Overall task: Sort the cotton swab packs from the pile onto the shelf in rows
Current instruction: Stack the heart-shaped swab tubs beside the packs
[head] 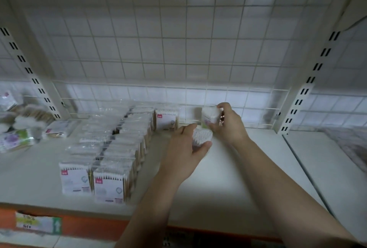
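Both forearms reach in from the lower edge and stretch forward over the white shelf (218,178), the hands close together near its back.

The left hand (184,152) is turned palm inward. Its fingers curl over the far side of the left pack (200,138) and the thumb clamps the near side, so the pack is gripped with its white swab tips facing up. It is held just above the shelf, in front of the right hand and a little lower.

The right hand (230,123) is further back, beside the wire grid (178,49). Its fingers hook over the top of the right pack (210,116) and the thumb presses from below, gripping it upright with the printed face toward the camera. The picture is blurred here, so whether this pack's base touches the shelf cannot be told.

Just left of the right pack, a lone pack (166,119) stands upright against the grid. Left of that, two rows (111,148) of upright packs run side by side from the grid to the front edge, each pack close behind the next.

The pile (19,126) of loose packs lies at the far left of the shelf, jumbled and lying flat or tilted, well apart from both hands.

A torn label (37,223) sits on the orange front strip below the rows.
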### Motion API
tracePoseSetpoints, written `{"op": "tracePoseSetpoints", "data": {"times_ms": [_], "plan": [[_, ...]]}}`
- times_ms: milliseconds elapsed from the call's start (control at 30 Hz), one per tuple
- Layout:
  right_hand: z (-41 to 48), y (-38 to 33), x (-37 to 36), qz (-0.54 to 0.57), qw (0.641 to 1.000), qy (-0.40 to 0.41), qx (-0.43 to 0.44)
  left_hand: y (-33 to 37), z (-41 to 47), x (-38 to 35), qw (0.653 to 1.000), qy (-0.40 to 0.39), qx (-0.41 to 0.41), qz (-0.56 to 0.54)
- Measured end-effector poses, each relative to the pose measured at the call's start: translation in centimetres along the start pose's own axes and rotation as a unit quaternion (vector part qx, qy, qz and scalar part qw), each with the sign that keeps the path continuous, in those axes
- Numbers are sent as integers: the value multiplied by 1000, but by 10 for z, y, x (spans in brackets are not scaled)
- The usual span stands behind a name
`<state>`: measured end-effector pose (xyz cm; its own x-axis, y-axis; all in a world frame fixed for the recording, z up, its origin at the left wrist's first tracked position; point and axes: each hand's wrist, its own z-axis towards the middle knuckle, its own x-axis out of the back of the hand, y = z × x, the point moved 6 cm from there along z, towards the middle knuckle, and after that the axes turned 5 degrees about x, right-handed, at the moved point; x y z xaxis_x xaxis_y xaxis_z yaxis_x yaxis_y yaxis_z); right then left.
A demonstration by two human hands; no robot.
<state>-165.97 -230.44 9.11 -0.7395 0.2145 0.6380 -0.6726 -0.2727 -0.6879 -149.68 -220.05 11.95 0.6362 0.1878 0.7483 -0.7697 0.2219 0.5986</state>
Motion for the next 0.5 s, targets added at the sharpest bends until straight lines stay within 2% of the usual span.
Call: {"op": "tracePoseSetpoints", "data": {"times_ms": [133, 333, 500], "plan": [[-11, 9, 9, 46, 999, 4, -8, -1, 13, -23, 999, -33, -6, -34], [-33, 38, 21, -49, 998, -12, -32, 1, 30, -39, 999, -5, -13, -53], [-44, 51, 23, -139, 990, 0, -10, -9, 27, -49, 993, 23, 28, -111]]}}
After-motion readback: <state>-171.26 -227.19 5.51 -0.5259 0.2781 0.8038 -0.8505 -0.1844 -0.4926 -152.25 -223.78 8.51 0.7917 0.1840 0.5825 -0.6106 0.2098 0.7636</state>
